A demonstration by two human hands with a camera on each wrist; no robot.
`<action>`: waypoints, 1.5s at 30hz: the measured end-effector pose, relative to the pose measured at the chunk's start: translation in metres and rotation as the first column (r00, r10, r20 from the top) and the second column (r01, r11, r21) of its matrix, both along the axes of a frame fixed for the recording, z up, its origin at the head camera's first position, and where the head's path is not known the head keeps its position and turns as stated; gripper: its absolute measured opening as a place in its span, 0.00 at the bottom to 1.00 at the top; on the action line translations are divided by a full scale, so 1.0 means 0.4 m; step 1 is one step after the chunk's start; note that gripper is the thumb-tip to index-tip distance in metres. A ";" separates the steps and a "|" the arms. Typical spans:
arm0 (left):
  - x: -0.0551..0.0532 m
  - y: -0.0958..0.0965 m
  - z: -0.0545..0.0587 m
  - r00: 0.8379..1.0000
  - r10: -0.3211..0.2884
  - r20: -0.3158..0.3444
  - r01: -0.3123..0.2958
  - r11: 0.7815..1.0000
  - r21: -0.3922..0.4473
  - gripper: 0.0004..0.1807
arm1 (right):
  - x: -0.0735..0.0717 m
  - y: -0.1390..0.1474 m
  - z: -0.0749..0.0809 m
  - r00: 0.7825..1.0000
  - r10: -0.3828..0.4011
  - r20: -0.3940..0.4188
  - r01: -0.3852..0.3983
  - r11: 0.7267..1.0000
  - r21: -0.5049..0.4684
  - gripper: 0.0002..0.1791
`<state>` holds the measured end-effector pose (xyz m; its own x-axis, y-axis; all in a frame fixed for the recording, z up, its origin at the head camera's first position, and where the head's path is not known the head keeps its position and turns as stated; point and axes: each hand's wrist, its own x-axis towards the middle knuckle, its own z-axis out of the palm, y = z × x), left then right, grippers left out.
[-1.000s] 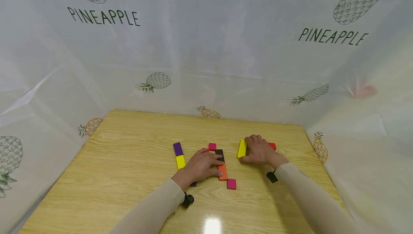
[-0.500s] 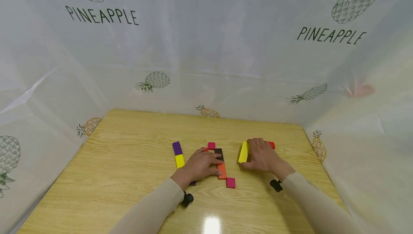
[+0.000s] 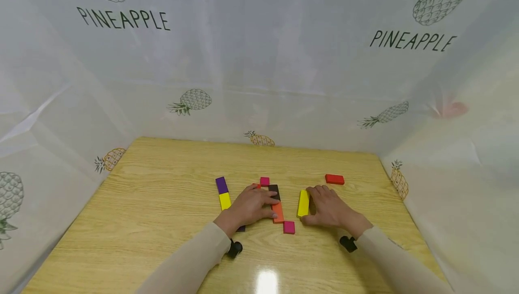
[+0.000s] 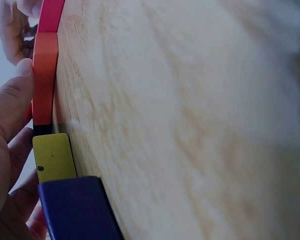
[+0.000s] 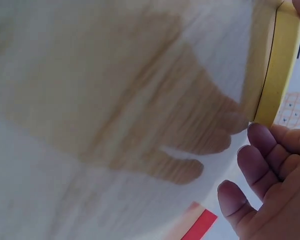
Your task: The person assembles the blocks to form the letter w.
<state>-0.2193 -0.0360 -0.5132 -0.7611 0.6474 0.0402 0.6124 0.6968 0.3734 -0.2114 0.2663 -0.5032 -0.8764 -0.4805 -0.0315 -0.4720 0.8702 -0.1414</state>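
My right hand (image 3: 329,207) pinches a long yellow block (image 3: 302,204) by its two ends, close over the table, as the right wrist view also shows (image 5: 279,65). My left hand (image 3: 251,206) lies over the middle blocks, its thumb and fingertips touching an orange block (image 3: 278,214) and a black block (image 3: 274,190) set end to end. A pink square block (image 3: 289,228) sits at the orange block's near corner; another pink square (image 3: 265,181) lies by the black one's far end. A red block beside it is mostly hidden under the left hand.
Left of the left hand runs a slanted row with a purple block (image 3: 221,185) and a yellow block (image 3: 225,201), partly covered by the hand. A red block (image 3: 334,179) lies alone at the right. Pineapple-printed sheeting (image 3: 259,60) walls the wooden table (image 3: 170,172).
My right hand has brought the long yellow block nearer to me, tilting it and then levelling it, which uncovers the red block at the right. The left hand stays over the middle blocks.
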 end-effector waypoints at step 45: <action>-0.001 0.001 0.002 1.000 0.001 0.009 -0.001 1.000 -0.017 0.27 | 0.038 -0.021 -0.001 0.997 0.053 -0.053 -0.054 0.999 -0.011 0.51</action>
